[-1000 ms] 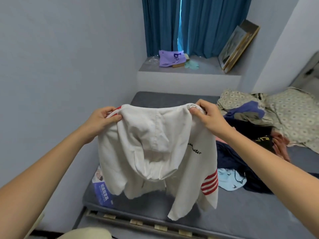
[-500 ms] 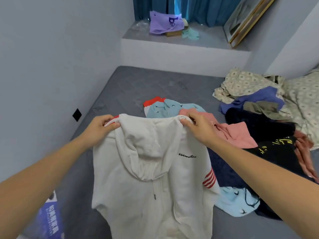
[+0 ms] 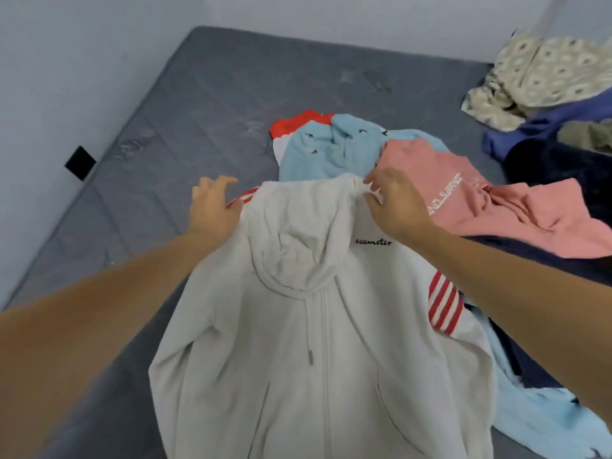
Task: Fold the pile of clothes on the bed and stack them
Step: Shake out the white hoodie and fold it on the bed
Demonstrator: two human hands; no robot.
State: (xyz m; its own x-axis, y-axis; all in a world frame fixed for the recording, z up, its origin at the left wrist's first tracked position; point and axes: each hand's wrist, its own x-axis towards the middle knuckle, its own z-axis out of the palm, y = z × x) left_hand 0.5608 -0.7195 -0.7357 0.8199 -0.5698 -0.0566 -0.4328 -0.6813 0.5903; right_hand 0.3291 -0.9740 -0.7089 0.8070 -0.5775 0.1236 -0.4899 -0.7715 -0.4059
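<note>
A second ago the white hoodie [image 3: 318, 332] hung in the air from both shoulders; now it lies front-up on the grey bed [image 3: 185, 127], so in my judgement the laying-out is done and the folding of sleeves and body can begin. The left hand [image 3: 213, 207] has let go, its fingers loose and spread just beside the left shoulder, while the right hand [image 3: 394, 207] still pinches the cloth at the right shoulder. The hoodie's long axis runs from the near edge towards the far wall, hood end farthest, touching the light blue garment [image 3: 334, 150] and pink garment [image 3: 490, 207] of the pile.
</note>
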